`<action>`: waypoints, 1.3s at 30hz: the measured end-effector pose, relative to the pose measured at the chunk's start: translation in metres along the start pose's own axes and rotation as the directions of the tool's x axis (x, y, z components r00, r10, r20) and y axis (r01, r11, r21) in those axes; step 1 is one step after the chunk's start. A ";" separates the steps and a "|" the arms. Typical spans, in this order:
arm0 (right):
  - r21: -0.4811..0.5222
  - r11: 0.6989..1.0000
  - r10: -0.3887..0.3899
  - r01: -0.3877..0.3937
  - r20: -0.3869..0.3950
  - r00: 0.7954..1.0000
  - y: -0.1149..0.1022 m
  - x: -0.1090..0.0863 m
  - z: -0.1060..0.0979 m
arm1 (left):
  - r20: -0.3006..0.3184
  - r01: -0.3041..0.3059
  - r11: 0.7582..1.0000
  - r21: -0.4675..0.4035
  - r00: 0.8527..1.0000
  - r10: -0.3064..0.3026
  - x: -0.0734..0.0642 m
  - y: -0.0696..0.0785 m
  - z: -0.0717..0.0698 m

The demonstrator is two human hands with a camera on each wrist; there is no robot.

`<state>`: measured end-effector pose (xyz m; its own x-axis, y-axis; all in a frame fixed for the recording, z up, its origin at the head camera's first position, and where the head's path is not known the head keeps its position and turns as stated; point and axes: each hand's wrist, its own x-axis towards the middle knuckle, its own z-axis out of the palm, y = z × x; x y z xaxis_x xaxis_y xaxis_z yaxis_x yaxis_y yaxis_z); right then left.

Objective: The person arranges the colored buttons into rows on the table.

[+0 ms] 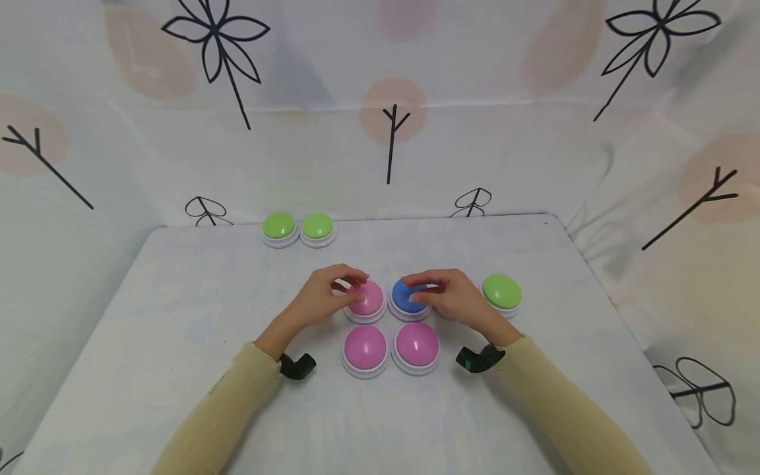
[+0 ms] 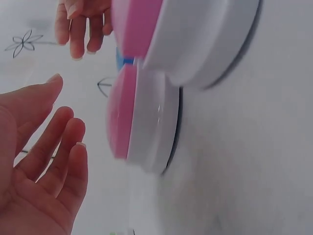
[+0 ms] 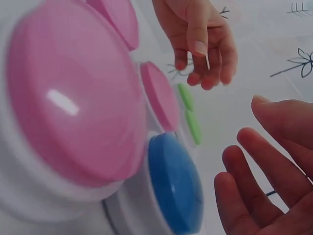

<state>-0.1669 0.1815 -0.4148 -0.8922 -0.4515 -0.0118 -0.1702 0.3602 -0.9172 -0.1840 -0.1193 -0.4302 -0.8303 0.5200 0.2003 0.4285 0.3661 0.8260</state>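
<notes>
My left hand [image 1: 323,295] hovers over the left side of a pink push button [image 1: 369,300], fingers loosely bent and thumb apart from them. In the left wrist view a gap shows between that hand [image 2: 46,161] and the pink button [image 2: 122,115]. My right hand [image 1: 454,295] is held the same way above a blue push button [image 1: 404,297], partly covering it. The right wrist view shows its fingers [image 3: 249,171] apart from the blue dome [image 3: 175,183]. Neither hand holds anything. All these buttons have round white bases.
Two more pink buttons, one left [image 1: 365,348] and one right [image 1: 417,344], sit nearer the person. A green button [image 1: 501,291] stands right of the right hand. Two green buttons [image 1: 279,225] are at the white table's [image 1: 178,316] back edge. Patterned cloth [image 1: 332,158] hangs behind.
</notes>
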 end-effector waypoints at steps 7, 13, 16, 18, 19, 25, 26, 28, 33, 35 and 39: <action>0.022 0.999 0.026 -0.026 0.021 0.999 -0.010 0.031 0.006 | -0.075 0.086 0.996 -0.014 0.993 -0.087 0.000 -0.012 -0.021; 0.016 1.000 0.017 -0.017 0.024 1.000 -0.019 0.058 0.019 | -0.135 0.146 0.989 0.013 0.980 -0.143 -0.001 -0.021 -0.035; 0.023 1.000 0.007 -0.008 0.029 1.000 -0.023 0.072 0.026 | -0.170 0.154 0.988 0.014 0.974 -0.150 -0.001 -0.026 -0.041; 0.028 1.000 0.001 -0.002 0.031 1.000 -0.026 0.083 0.031 | -0.191 0.158 0.987 0.005 0.969 -0.154 0.000 -0.029 -0.044; 0.033 0.999 0.000 -0.001 0.030 1.000 -0.027 0.088 0.034 | -0.199 0.159 0.987 0.007 0.968 -0.154 -0.001 -0.031 -0.045; 0.099 0.995 0.000 0.000 0.001 1.000 -0.028 0.119 0.052 | -0.257 0.179 0.984 0.005 0.951 -0.172 0.000 -0.040 -0.054; 0.114 0.993 0.004 -0.003 -0.006 1.000 -0.027 0.125 0.055 | -0.270 0.185 0.983 0.004 0.946 -0.177 0.000 -0.042 -0.056; 0.153 0.988 0.019 -0.015 -0.025 1.000 -0.027 0.135 0.063 | -0.292 0.199 0.980 0.007 0.938 -0.189 0.001 -0.046 -0.059; 0.255 0.966 0.062 -0.035 -0.101 0.993 -0.026 0.158 0.078 | -0.329 0.247 0.969 0.005 0.916 -0.232 0.003 -0.050 -0.064; 0.288 0.957 0.074 -0.035 -0.127 0.989 -0.026 0.167 0.084 | -0.337 0.260 0.965 -0.011 0.908 -0.249 0.004 -0.051 -0.066; 0.311 0.950 0.086 -0.035 -0.152 0.985 -0.028 0.181 0.093 | -0.357 0.262 0.964 -0.046 0.897 -0.261 0.005 -0.055 -0.069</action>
<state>-0.2850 0.0133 -0.4282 -0.9566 -0.2900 -0.0299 -0.0003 0.1036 -0.9946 -0.2365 -0.1898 -0.4388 -0.9838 0.0950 0.1519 0.1786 0.4537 0.8731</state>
